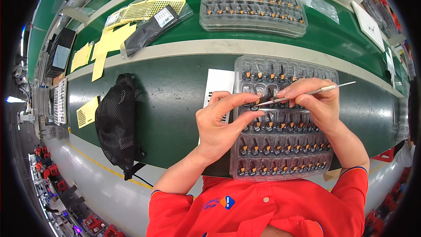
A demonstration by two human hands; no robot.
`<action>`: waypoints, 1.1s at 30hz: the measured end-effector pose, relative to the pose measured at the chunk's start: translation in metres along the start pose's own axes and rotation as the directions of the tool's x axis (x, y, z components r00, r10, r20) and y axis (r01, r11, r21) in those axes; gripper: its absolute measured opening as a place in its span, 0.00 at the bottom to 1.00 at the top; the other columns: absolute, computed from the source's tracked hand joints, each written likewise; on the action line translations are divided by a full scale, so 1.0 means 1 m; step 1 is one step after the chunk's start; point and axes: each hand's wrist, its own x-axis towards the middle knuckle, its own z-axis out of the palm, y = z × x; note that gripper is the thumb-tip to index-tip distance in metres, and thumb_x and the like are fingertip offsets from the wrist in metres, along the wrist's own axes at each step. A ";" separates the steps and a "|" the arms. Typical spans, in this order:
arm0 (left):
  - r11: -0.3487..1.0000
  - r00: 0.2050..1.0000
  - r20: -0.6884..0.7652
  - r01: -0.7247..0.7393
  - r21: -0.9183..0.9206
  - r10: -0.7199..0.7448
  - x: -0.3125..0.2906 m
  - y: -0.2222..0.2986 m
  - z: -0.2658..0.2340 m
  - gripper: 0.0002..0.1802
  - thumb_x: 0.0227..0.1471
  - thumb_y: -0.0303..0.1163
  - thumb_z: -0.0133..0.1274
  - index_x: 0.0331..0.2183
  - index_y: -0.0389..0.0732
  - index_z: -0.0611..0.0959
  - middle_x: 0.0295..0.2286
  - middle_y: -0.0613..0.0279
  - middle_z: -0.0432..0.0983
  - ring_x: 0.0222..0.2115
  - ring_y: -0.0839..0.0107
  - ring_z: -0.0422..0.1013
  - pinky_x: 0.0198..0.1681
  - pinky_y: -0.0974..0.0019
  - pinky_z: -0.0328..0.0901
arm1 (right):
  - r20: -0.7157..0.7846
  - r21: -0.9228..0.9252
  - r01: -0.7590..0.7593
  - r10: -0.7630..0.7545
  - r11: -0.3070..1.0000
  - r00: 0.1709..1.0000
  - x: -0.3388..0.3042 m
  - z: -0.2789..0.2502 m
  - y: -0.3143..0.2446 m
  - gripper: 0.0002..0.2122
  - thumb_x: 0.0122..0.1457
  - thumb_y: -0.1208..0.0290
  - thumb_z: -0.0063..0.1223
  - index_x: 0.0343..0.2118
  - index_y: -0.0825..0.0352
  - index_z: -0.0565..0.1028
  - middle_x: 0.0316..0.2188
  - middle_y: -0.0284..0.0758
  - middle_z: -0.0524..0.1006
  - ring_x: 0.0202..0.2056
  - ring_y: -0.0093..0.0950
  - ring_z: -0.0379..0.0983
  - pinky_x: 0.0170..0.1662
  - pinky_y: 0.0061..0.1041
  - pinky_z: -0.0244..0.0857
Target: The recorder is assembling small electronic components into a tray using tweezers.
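Held part: small black component (pixel 253 106), raised over the blister tray (pixel 272 176), at about 10 o'clock from the tray's centre.
Left hand: the left hand (pixel 218 120) lies at 8 o'clock from the part and pinches it between thumb and index fingertips.
Right hand: the right hand (pixel 319 105) lies at 3 o'clock from the part and grips a slender metal-tipped tool (pixel 324 89) pen-fashion.
Tool tip: points to 9 o'clock, at the part; actual contact cannot be confirmed.
Progress, done: the near rows hold black parts with orange tabs; whether these are finished cannot be told.
Progress, left: work on the held part appears under way; far-row cells toward 1 o'clock show no parts, and cells beneath the hands are hidden.
Tray stack: loaded trays (pixel 263 28) stand at 12 o'clock.
Mesh item: black mesh article (pixel 116 123) lies at 9 o'clock.
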 end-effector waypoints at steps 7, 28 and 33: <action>1.000 1.000 0.030 0.010 -0.004 -0.010 0.000 0.000 -0.002 0.16 0.34 0.22 0.63 0.32 0.40 0.82 0.30 0.68 0.79 0.27 0.78 0.68 0.35 0.74 0.63 | -0.007 0.005 0.020 -0.020 1.000 1.000 0.000 0.000 0.000 0.06 0.54 0.75 0.50 0.30 0.73 0.75 0.31 0.47 0.77 0.29 0.28 0.73 0.30 0.23 0.66; 0.957 0.965 0.082 0.257 -0.134 -0.247 0.002 0.002 0.001 0.25 0.36 0.13 0.59 0.40 0.35 0.71 0.32 0.54 0.77 0.35 0.71 0.73 0.39 0.71 0.68 | -0.046 0.003 -0.036 0.036 0.999 0.998 0.002 0.002 -0.002 0.07 0.56 0.73 0.48 0.31 0.72 0.75 0.31 0.43 0.77 0.30 0.25 0.72 0.31 0.21 0.66; 0.950 0.961 0.082 0.275 -0.146 -0.265 0.001 0.000 0.002 0.25 0.36 0.13 0.59 0.39 0.34 0.71 0.32 0.55 0.76 0.36 0.71 0.73 0.38 0.72 0.68 | -0.030 -0.016 -0.035 0.035 0.999 0.999 0.002 0.003 -0.003 0.06 0.55 0.76 0.48 0.31 0.72 0.76 0.32 0.43 0.77 0.29 0.24 0.72 0.31 0.21 0.66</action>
